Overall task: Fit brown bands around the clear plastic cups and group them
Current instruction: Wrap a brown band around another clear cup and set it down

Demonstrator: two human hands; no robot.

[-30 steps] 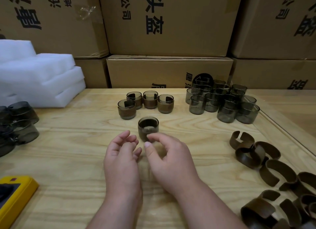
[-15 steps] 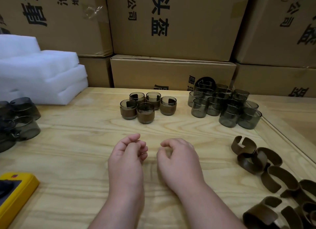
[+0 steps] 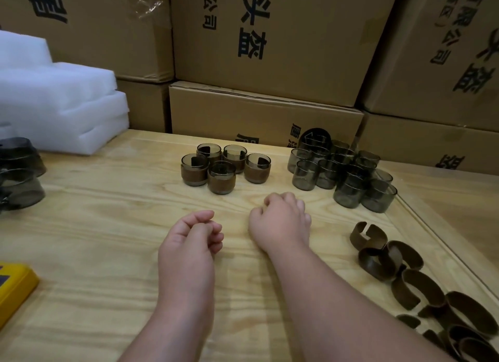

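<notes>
Brown bands (image 3: 415,286) partly cropped bottom-right

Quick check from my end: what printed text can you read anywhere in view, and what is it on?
"头盔": large black print on the middle stacked carton.
Right carton: "盔" readable; the smaller characters are cut off.
Low carton: print hidden behind cups.
Cups, bands, foam: no text.
</notes>
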